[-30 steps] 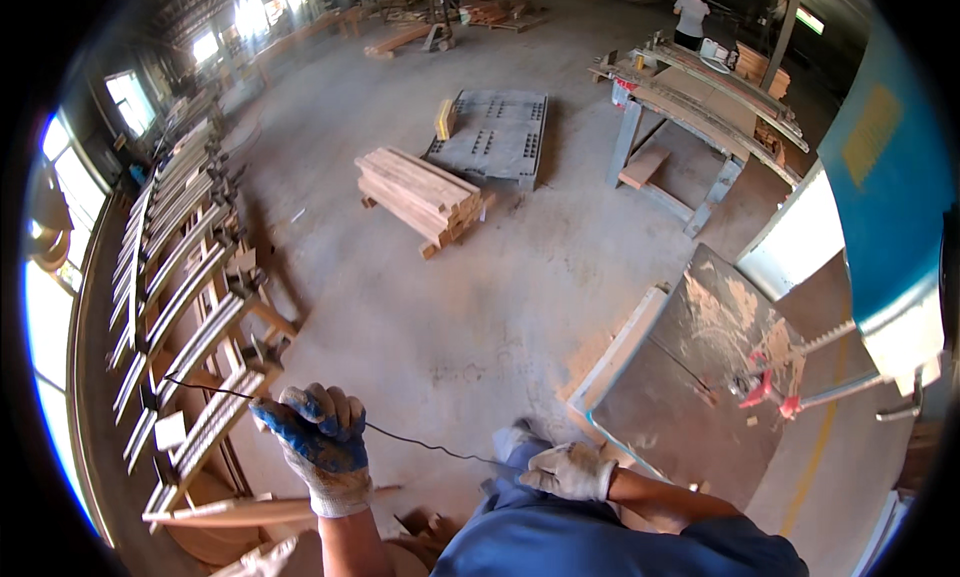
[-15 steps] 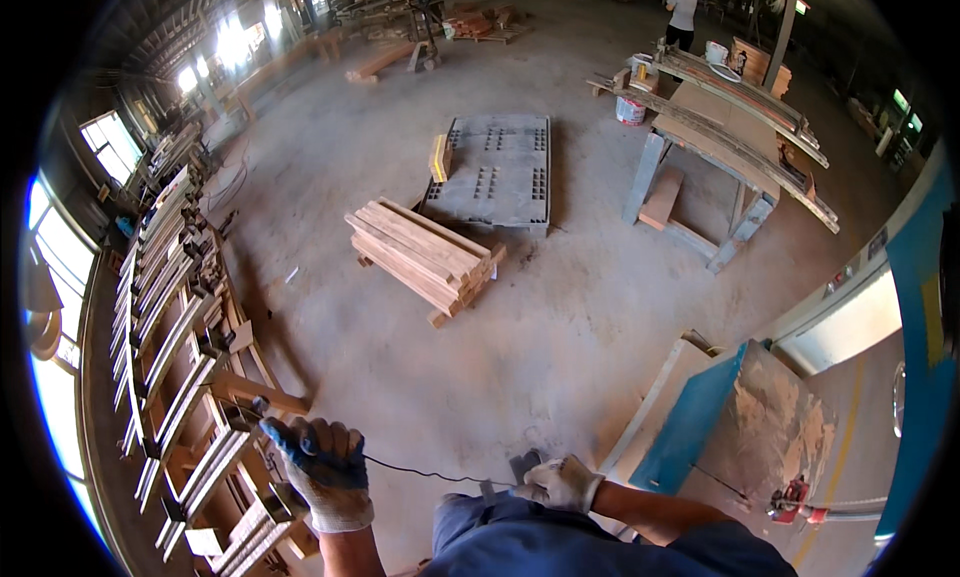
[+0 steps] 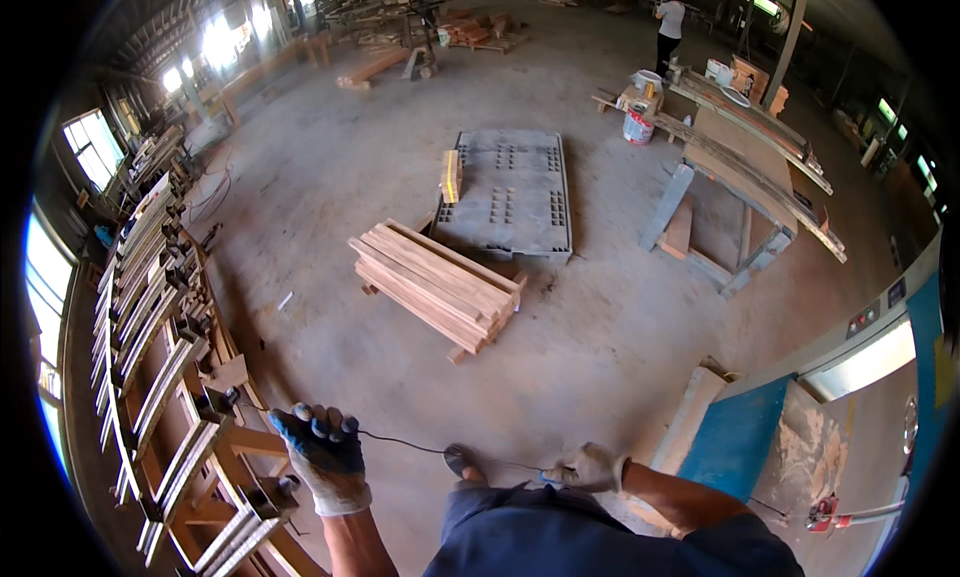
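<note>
A thin dark cord (image 3: 405,443) runs between my two hands in front of my waist, sagging a little. My left hand (image 3: 322,455), in a white glove with blue-coated fingers, is closed on the cord. A short stretch of it comes out past my thumb towards the wooden rack. At the right, my gloved right hand (image 3: 590,468) pinches the cord near my waist; a small blue bit shows at its fingertips. One of my shoes (image 3: 463,461) is visible below the cord.
Left of me stretches a long rack (image 3: 190,447) with metal strips. Ahead lie stacked wooden boards (image 3: 435,287) beside a grey pallet (image 3: 505,192). A workbench (image 3: 745,162) stands at far right, a blue-sided machine (image 3: 740,432) nearer. A person (image 3: 669,27) stands in the distance.
The view has shifted slightly, bringing more of my shoe into sight. My right hand has moved a little to the right, and both hands stay on the cord.
</note>
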A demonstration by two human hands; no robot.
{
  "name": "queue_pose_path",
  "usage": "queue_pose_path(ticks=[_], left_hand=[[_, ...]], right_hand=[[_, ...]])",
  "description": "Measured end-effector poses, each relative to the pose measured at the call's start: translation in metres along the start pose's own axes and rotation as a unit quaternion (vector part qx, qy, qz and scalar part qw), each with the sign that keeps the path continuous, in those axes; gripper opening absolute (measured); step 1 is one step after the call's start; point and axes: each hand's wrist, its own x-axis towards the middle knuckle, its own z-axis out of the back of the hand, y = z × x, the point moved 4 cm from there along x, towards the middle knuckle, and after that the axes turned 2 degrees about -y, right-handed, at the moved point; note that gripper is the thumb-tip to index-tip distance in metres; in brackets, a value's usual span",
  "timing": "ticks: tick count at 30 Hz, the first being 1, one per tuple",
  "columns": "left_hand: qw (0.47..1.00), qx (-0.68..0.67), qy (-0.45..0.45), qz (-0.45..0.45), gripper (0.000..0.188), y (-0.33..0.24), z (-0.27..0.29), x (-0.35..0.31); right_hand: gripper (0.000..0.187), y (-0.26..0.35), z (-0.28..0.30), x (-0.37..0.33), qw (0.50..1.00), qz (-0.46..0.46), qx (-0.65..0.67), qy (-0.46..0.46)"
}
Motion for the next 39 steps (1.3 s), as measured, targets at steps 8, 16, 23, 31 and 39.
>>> queue_pose_path(ticks=[8, 16, 23, 31, 39], left_hand=[[0.997, -0.058, -0.033, -0.03, 0.047, -0.103, 0.047, 0.135], [0.997, -0.017, -0.042, -0.063, 0.055, -0.097, 0.066, 0.228], [0.989, 0.12, -0.067, -0.06, 0.035, -0.074, 0.081, 0.366], [0.964, 0.211, -0.128, -0.101, 0.034, -0.092, 0.08, 0.533], [0.956, 0.205, -0.18, -0.109, 0.035, -0.138, 0.116, 0.665]], right_hand=[[0.046, 0.042, 0.008, 0.161, 0.996, 0.084, -0.042, 0.001], [0.056, 0.047, 0.016, 0.301, 0.977, -0.039, -0.174, 0.117], [0.054, -0.039, 0.016, 0.46, 0.987, 0.015, -0.157, -0.018], [0.057, -0.046, 0.06, 0.672, 0.988, 0.035, -0.151, -0.017], [0.05, -0.02, 0.068, 0.863, 0.983, 0.037, -0.17, 0.054]])
